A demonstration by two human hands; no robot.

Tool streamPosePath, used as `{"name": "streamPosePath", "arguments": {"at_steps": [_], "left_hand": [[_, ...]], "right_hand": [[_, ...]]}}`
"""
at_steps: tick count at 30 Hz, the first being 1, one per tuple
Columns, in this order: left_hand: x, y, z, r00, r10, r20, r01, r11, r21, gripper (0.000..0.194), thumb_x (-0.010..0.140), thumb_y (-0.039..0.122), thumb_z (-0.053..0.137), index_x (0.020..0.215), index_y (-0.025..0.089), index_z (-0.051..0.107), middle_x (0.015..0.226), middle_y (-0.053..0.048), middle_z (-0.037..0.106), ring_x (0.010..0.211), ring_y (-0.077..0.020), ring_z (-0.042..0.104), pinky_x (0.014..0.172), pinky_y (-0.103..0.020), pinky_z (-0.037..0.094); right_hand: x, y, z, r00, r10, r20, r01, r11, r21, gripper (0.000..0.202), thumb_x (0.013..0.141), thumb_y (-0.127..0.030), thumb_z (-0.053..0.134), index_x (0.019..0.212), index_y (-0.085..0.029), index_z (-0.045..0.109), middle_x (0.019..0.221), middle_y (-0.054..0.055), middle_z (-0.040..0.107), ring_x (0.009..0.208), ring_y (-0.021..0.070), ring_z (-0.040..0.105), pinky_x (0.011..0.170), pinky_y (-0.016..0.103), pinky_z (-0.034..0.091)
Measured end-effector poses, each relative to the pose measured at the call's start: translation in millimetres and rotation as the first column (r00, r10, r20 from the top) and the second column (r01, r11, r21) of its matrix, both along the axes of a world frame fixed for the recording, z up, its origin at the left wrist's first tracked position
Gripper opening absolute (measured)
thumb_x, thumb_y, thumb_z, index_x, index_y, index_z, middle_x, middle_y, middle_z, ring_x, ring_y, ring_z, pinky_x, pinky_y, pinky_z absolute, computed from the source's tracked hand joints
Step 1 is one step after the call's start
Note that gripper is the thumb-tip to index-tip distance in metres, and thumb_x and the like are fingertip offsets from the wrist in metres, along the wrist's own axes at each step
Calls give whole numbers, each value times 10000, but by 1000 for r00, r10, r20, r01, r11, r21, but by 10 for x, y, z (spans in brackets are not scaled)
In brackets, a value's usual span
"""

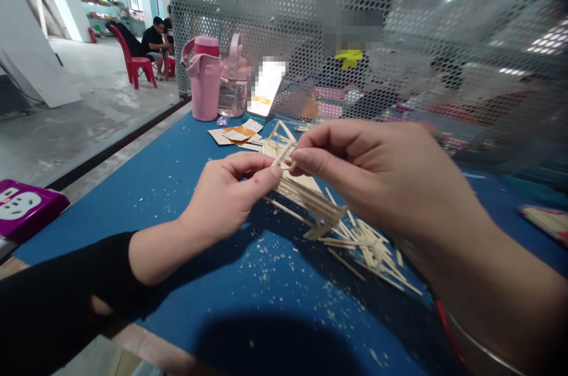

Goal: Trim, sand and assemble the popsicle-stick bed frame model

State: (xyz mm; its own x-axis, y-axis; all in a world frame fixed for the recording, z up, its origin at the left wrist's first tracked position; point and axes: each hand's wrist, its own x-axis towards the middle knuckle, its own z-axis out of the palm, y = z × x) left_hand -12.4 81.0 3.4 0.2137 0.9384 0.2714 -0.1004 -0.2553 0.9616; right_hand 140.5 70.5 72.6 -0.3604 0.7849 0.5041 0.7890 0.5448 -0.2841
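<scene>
Beyond my hands stand a pink insulated bottle and lit smartphone; left of them, a purple power strip.

Black sleeve on left arm, small oval gap in cloth; left hand, right hand, right forearm bare.

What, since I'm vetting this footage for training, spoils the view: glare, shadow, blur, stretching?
Head view: the phone screen glares white, its top pixelated; bright reflections streak the perforated panel; a dark, rounded shadow covers the near blue tabletop; the stick frame looks slightly soft; the right forearm looks stretched, probably by the lens; the upper-right corner darkens.
</scene>
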Motion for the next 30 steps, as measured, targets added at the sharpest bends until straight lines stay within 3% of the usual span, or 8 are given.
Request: {"name": "streamPosePath", "arguments": {"at_steps": [7, 23, 30], "left_hand": [[-16, 0, 16, 999, 4, -45, -1, 999, 50, 154, 783, 287, 615, 757, 170, 713, 755, -22, 661, 711, -136, 538, 626, -245, 402], [-8, -10, 16, 999, -26, -21, 26, 1000, -4, 148, 779, 269, 615, 769, 164, 718, 725, -11, 634, 642, -111, 487, 586, -239, 364], [18, -39, 41, 989, -77, 127, 91, 990, -106, 133, 768, 253, 641, 798, 160, 731, 681, 1, 623, 611, -87, 476, 599, -225, 374]], "right_hand": [[10, -34, 4, 997, 14, 79, -21, 996, 92, 130, 813, -223, 571, 706, -200, 642, 565, -28, 614, 486, 105, 517, 523, 263, 353], [7, -36, -16, 996, 6, 94, -17, 994, 108, 151, 818, -233, 548, 713, -215, 655, 610, -2, 644, 543, 133, 565, 548, 278, 382], [-16, -38, 33, 996, 25, 85, -32, 996, 78, 135, 808, -222, 557, 719, -211, 658, 626, -3, 649, 566, 138, 575, 559, 277, 384]]}}
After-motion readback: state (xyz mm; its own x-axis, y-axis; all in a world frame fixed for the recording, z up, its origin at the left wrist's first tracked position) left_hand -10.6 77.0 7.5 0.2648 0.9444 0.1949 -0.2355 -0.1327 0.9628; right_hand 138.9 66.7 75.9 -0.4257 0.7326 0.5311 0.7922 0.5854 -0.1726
